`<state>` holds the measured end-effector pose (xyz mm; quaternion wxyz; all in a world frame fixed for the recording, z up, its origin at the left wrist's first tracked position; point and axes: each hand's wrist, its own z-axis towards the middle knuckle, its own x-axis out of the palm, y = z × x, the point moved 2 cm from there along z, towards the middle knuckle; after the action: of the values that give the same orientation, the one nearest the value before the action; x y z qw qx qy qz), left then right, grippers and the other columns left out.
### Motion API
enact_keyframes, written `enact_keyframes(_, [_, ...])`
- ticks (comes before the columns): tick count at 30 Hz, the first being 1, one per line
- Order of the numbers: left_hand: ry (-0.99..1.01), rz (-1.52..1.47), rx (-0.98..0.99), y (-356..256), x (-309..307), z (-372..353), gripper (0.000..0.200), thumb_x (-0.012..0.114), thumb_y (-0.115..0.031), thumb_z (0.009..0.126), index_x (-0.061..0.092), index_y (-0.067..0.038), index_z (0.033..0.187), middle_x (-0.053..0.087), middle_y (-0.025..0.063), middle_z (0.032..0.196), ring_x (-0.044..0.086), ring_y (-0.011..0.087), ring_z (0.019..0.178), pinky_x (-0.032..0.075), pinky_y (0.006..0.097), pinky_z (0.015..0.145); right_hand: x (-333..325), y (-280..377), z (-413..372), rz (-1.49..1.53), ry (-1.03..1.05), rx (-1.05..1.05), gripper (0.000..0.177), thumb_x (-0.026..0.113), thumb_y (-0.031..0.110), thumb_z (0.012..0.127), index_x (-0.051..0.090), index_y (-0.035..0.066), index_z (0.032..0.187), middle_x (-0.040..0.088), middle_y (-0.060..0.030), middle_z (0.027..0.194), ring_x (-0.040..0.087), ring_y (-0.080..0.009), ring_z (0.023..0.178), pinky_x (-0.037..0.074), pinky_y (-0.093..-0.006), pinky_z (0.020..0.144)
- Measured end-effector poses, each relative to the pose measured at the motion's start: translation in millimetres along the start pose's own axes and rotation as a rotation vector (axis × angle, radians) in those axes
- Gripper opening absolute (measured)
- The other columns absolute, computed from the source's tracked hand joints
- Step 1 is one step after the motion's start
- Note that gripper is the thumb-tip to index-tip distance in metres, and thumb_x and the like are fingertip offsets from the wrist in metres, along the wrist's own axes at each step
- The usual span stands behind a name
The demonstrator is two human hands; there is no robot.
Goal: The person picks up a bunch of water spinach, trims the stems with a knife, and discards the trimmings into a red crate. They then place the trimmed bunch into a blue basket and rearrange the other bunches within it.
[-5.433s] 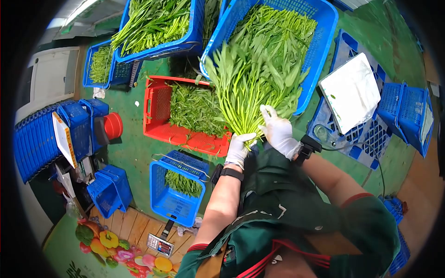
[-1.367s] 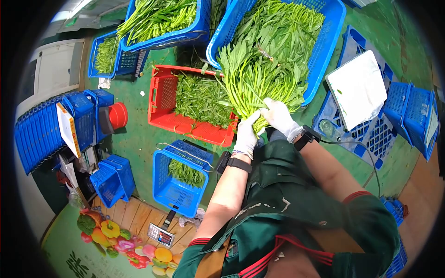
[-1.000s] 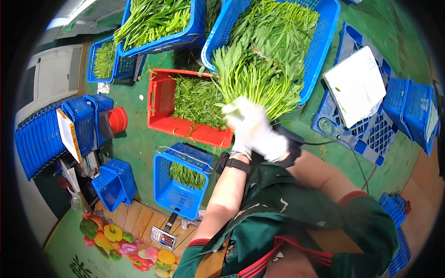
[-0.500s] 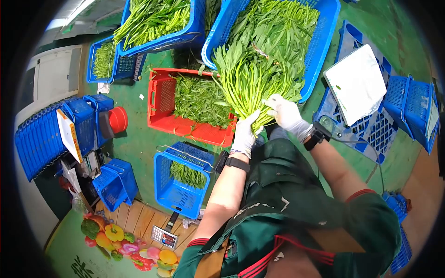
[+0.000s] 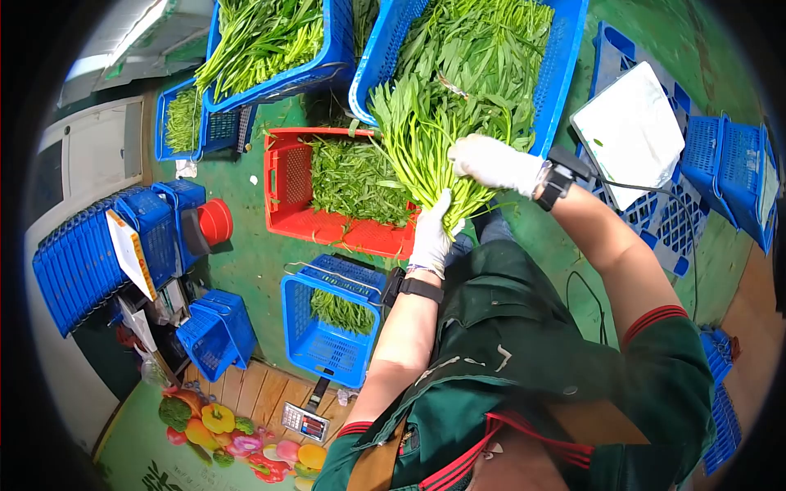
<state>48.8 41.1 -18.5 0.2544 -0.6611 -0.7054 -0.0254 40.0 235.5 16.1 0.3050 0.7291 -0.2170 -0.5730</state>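
A bunch of long-stemmed leafy greens that looks like water spinach (image 5: 426,155) is held in front of me, leaves pointing away. My left hand (image 5: 434,233), in a white glove, wraps round the lower stems. My right hand (image 5: 495,164), also gloved, is closed against the upper right of the bunch, its fingertips among the stems. What exactly they pinch is partly hidden. Behind the bunch, a large blue basket (image 5: 561,90) holds more of the greens. Left of it, a red crate (image 5: 282,209) contains loose leaves and cut pieces.
A blue basket (image 5: 299,327) with some greens stands near my left forearm, beside a scale display (image 5: 305,421). More filled baskets (image 5: 334,57) are at the upper left. Stacked blue baskets (image 5: 86,258) line the left side. On the right, a white board (image 5: 630,131) lies on a blue pallet (image 5: 675,225).
My right hand has moved up and left over the bunch, its fingers now more curled. My left hand keeps its grip on the stems. The view has shifted slightly.
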Motion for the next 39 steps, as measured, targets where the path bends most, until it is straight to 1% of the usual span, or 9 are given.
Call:
enact_keyframes(5, [-0.004,0.136,-0.023,-3.7,1.6,-1.4,0.024,0.068,-0.016,0.079,0.063,-0.014,0.103,0.067,-0.0005,0.091,0.063,0.0113,0.074,0.05,0.0269,0.055,27.1,10.5,-6.1,0.015,-0.161,0.066,0.011,0.055,0.01,0.074,0.061,0.009,0.083,0.057,-0.0119,0.088,0.056,-0.0298,0.085,0.045,-0.0403,0.074])
enact_keyframes(7, [0.024,0.13,-0.025,-4.7,4.2,-2.7,0.024,0.069,-0.016,0.078,0.063,-0.012,0.101,0.067,-0.0001,0.091,0.063,0.0117,0.074,0.049,0.0284,0.057,10.8,24.3,-22.9,-0.071,-0.57,0.052,0.015,0.059,0.011,0.077,0.062,0.009,0.091,0.059,-0.0124,0.095,0.057,-0.029,0.094,0.045,-0.0366,0.081])
enact_keyframes(10, [-0.02,0.143,-0.022,-5.6,5.9,-7.2,0.023,0.069,-0.017,0.078,0.064,-0.011,0.1,0.067,-0.0001,0.09,0.063,0.0123,0.075,0.049,0.0295,0.058,5.8,-6.9,-53.3,-0.145,-0.836,0.784,0.03,0.064,0.032,0.081,0.059,0.009,0.098,0.061,-0.0106,0.093,0.063,-0.0276,0.079,0.052,-0.036,0.068])
enact_keyframes(13, [-0.02,0.129,-0.011,-5.4,8.4,-8.0,0.023,0.068,-0.017,0.079,0.064,-0.011,0.101,0.067,0.0006,0.09,0.063,0.012,0.074,0.049,0.0279,0.056,12.8,-26.4,-63.2,-0.223,-0.459,1.118,0.036,0.063,0.038,0.08,0.059,0.005,0.093,0.061,-0.0136,0.08,0.064,-0.028,0.078,0.052,-0.0362,0.067])
enact_keyframes(23, [-0.013,0.125,-0.009,-6.3,13.6,-11.7,0.025,0.066,-0.018,0.081,0.062,-0.009,0.104,0.065,0.0001,0.087,0.06,0.013,0.071,0.047,0.0276,0.055,-0.2,-12.2,-73.7,-0.151,-0.588,0.796,0.021,0.06,0.028,0.078,0.058,0.007,0.075,0.059,-0.0133,0.071,0.061,-0.0278,0.068,0.051,-0.0382,0.062])
enact_keyframes(24, [-0.013,0.125,-0.004,-4.8,11.5,-9.6,0.025,0.066,-0.018,0.081,0.062,-0.008,0.104,0.065,0.0009,0.087,0.061,0.0132,0.071,0.047,0.0267,0.054,28.1,-19.8,-76.2,0.258,-0.554,0.535,0.021,0.061,0.025,0.079,0.058,0.005,0.073,0.058,-0.0133,0.065,0.061,-0.0254,0.059,0.05,-0.0354,0.055])
enact_keyframes(26, [-0.006,0.125,0.003,-3.9,9.6,-5.5,0.025,0.066,-0.018,0.082,0.061,-0.006,0.104,0.065,0.0016,0.087,0.061,0.0134,0.072,0.047,0.0259,0.053,40.0,22.8,-66.1,1.06,-0.607,0.849,0.027,0.065,0.023,0.079,0.055,0.0,0.071,0.056,-0.0123,0.059,0.056,-0.0198,0.042,0.044,-0.0309,0.04])
enact_keyframes(36, [0.12,0.006,0.062,0.2,7.4,-2.0,0.024,0.063,-0.014,0.086,0.059,-0.004,0.107,0.065,0.0029,0.085,0.061,0.0109,0.062,0.049,0.0227,0.049,65.6,43.3,-24.8,0.495,-0.579,0.585,0.017,0.063,0.01,0.072,0.049,0.003,0.065,0.048,-0.0101,0.06,0.053,-0.0202,0.049,0.044,-0.0318,0.045])
enact_keyframes(39, [0.128,0.047,0.155,-2.9,14.2,-5.8,0.023,0.064,-0.011,0.084,0.06,-0.002,0.105,0.065,0.004,0.084,0.061,0.0117,0.062,0.048,0.0223,0.048,58.3,32.3,-18.7,0.262,-0.404,0.571,0.022,0.061,0.028,0.07,0.063,0.006,0.069,0.06,-0.0154,0.07,0.061,-0.0343,0.066,0.049,-0.0436,0.062])
